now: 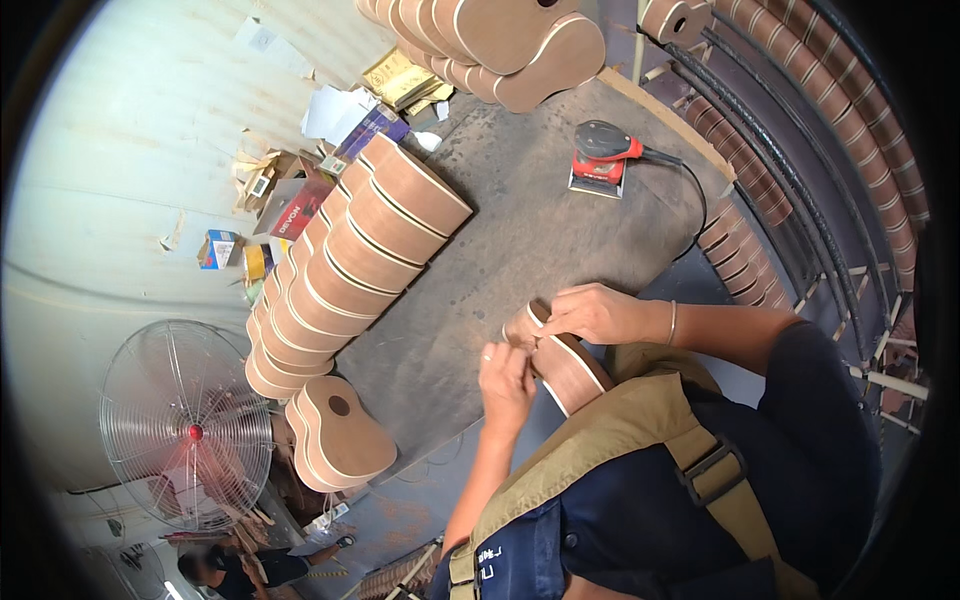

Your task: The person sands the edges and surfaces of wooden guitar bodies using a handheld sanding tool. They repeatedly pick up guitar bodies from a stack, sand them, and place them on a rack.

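A wooden ukulele body (572,374) with pale edge binding rests on its side against my apron, at the near edge of the workbench. Its curved side faces up. My right hand (598,316), with a bracelet at the wrist, grips it from the right, fingers bent over the waist. Curled fingers of my left hand (507,382), which wears a ring, press at the same waist from the left. Both sets of fingertips nearly meet there. Whether a small piece lies under the left fingers is hidden.
Stacked ukulele bodies (370,250) line the bench's left side; more (550,65) stand at the far end. A red and black sander (602,160) with a cord sits far right. A large fan (190,425) and another person (250,572) are at left. Racks (800,190) stand right.
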